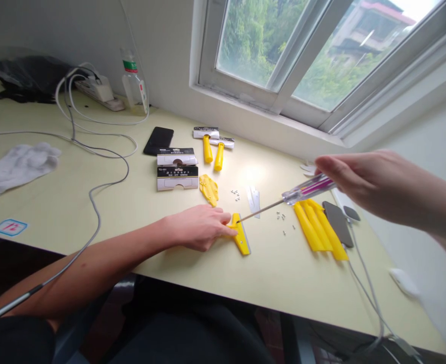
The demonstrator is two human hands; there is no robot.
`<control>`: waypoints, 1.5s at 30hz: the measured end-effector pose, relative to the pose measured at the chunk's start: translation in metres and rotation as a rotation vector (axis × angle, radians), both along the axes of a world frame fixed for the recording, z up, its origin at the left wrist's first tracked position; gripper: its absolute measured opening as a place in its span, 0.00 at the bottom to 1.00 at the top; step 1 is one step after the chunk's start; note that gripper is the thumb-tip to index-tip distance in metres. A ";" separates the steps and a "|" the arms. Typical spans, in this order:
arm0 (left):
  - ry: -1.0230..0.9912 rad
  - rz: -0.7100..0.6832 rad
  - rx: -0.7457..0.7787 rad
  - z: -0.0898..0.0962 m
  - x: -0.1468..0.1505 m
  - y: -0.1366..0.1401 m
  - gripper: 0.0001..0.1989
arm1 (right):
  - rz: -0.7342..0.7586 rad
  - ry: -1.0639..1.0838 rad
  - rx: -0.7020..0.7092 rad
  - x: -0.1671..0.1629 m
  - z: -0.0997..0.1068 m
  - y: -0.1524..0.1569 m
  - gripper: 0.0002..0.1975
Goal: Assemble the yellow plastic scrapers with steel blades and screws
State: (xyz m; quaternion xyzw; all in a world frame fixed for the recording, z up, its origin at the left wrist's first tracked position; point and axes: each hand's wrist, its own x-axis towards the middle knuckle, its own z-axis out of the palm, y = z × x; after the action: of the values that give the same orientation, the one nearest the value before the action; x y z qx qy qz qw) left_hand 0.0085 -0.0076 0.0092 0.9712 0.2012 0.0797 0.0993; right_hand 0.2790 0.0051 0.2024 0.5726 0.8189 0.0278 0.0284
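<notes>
My left hand [203,227] is closed around the handle end of a yellow scraper [241,238], which lies on the table with a metal blade along its right edge. In my right hand [374,187] is a screwdriver [309,189] with a clear and purple handle. Its shaft slants down left, and the tip meets the scraper's head near its upper end. Beyond the scraper lie loose metal blades [253,199], small screws [236,194] and a stack of yellow plastic plates [208,189]. More screws [281,216] are scattered to the right.
Yellow handles [313,227] lie at the right beside a grey phone [337,222] with cables. Packaged scrapers [207,147], black-and-white boxes [177,178] and a black phone [159,140] sit farther back. A bottle [135,86], power strip [100,93] and white glove [18,167] are at left.
</notes>
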 end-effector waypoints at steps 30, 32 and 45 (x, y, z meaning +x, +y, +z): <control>-0.018 -0.043 0.009 0.004 0.004 -0.003 0.24 | -0.025 0.106 -0.033 -0.018 0.001 0.005 0.23; -0.015 -0.045 0.002 0.005 0.004 -0.003 0.24 | 0.087 0.219 -0.162 -0.014 0.001 0.005 0.20; 0.008 -0.023 -0.005 0.007 0.002 -0.004 0.21 | -0.022 0.116 -0.139 -0.012 0.003 -0.001 0.24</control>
State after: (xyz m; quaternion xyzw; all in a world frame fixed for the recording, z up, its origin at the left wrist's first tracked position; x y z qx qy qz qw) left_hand 0.0106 -0.0120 0.0162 0.9736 0.1904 0.0743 0.1017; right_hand 0.2672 0.0043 0.2057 0.5786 0.8129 -0.0625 0.0210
